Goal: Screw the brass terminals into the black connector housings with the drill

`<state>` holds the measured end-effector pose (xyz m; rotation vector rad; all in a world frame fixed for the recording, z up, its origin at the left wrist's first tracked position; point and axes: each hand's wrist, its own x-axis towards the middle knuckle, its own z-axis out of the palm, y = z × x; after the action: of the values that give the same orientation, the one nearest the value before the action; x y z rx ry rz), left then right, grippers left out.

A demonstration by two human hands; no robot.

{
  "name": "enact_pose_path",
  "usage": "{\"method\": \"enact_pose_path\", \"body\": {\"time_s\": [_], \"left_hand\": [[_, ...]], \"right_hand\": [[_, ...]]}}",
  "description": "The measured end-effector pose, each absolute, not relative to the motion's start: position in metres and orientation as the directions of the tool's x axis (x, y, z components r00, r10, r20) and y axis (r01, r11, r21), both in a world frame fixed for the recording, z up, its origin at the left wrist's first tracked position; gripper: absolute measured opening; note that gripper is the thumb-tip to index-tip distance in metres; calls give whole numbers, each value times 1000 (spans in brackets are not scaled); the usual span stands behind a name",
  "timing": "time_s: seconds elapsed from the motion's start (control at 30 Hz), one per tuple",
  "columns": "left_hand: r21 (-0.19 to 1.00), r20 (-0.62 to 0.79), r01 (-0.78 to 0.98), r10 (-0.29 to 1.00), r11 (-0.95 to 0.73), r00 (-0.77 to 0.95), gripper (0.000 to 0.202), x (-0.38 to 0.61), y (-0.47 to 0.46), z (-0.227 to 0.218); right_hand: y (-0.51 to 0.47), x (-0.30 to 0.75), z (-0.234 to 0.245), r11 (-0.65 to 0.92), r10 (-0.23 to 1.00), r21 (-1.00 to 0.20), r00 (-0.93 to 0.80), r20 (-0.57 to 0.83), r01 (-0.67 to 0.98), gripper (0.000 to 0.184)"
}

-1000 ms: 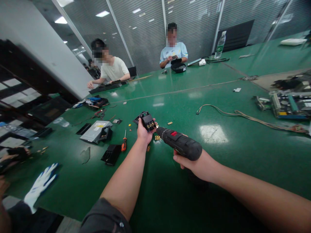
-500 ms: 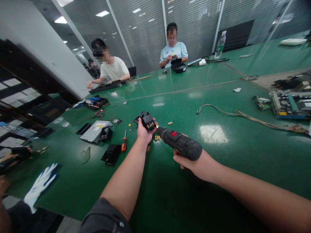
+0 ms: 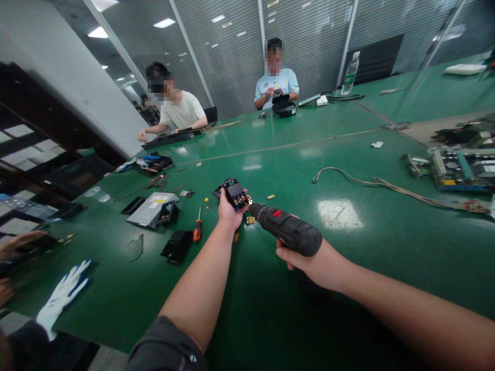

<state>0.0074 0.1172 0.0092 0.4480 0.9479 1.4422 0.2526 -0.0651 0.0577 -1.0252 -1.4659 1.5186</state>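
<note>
In my left hand is a black plastic block with brass terminals, tilted so the terminals face me. My right hand grips a black cordless drill with a red switch on top. The drill's tip points left at the block's terminal edge; whether it touches a screw is too small to tell. Small brass plates lie on the green table just under my left hand, and another brass plate lies beyond the drill. Behind the block sits another dark part, partly hidden.
Left of my forearm lie an orange-handled screwdriver, a black plastic housing and a silver metal box. A white glove rests near the left edge. Cables and circuit boards are at right. Two people sit across the table.
My hands, the block and the drill stay almost exactly in place. At the far left, another person's hands have shifted slightly.
</note>
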Motion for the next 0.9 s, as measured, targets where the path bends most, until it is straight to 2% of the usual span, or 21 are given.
{"method": "enact_pose_path", "body": {"time_s": [0.43,0.73,0.9], "left_hand": [[771,-278,-623,949,129,-148,65,8,117,10],[776,-269,-618,952,125,-144,66,7,119,7],[763,-279,-633,950,131,-139,65,6,120,6]], "right_hand": [[-65,253,56,-19,930,-1000,-368,-17,-2,84],[-64,254,56,-8,929,-1000,-370,-8,0,91],[-64,254,52,34,937,-999,-349,27,13,84]]}}
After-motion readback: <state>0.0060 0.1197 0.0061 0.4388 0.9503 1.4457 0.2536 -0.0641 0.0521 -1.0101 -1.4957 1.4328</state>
